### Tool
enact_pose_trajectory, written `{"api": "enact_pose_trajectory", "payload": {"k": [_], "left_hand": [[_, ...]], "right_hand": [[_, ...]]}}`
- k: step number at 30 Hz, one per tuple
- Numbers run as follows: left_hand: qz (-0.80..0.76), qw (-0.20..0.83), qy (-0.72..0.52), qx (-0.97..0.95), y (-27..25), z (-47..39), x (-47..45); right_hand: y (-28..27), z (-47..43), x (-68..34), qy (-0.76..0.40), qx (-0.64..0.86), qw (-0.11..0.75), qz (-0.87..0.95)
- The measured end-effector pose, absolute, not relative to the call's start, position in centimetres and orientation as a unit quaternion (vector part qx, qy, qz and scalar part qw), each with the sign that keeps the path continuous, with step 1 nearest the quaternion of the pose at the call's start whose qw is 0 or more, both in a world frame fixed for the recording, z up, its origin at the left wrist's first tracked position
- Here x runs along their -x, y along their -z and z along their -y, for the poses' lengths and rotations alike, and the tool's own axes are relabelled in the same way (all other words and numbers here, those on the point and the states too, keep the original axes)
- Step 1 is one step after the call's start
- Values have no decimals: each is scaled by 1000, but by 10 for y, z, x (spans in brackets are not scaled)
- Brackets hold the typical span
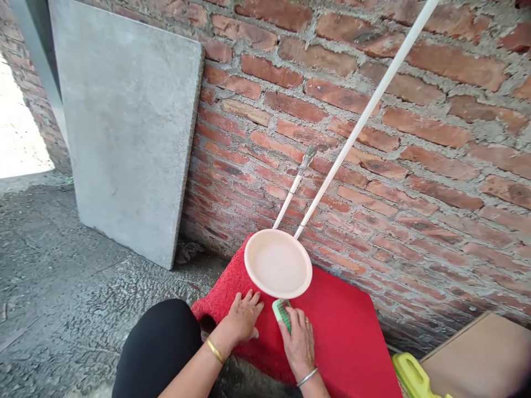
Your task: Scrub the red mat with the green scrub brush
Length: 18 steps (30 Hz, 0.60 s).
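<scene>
A red mat [340, 309] covers a low support, fuzzy on its left part and smooth on its right. My left hand [243, 318] presses on the fuzzy part with its fingers spread, holding nothing. Wrapped around a small light-green scrub brush [282, 314], my right hand [299, 342] rests on the mat just to the right. The fingers hide part of the brush. Right beyond both hands stands a pale pink basin [279, 265] on the mat, seemingly with liquid inside.
Two white pipes, one long [365, 116] and one short [288, 200], rise behind the basin along the brick wall [435, 166]. A grey slab [128, 127] leans at the left. A yellow-green jug [412, 376] and a cardboard box [481, 359] are at the lower right.
</scene>
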<state>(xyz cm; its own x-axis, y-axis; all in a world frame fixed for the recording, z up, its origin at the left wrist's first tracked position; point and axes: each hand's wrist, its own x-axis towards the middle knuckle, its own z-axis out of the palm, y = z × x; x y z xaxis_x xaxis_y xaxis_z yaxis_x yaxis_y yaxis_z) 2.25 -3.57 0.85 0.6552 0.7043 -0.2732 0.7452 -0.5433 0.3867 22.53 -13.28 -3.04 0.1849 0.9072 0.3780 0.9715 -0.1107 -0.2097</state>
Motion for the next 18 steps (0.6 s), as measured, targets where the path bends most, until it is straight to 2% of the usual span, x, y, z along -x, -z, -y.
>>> {"api": "enact_pose_trajectory", "payload": {"k": [5,10,14,18], "left_hand": [[-451,226,23,-863,-13,33,-10],[-466,220,28,-857,-29,29,2],[-462,212,35,-861,-32,28,2],[-459,211,38,-862,-26,29,-1]], "right_hand": [[24,141,-253,93,771,204,596],[26,134,-203,60,720,209,659],[30,121,-181,81,712,189,671],[30,121,-206,110,745,157,639]]}}
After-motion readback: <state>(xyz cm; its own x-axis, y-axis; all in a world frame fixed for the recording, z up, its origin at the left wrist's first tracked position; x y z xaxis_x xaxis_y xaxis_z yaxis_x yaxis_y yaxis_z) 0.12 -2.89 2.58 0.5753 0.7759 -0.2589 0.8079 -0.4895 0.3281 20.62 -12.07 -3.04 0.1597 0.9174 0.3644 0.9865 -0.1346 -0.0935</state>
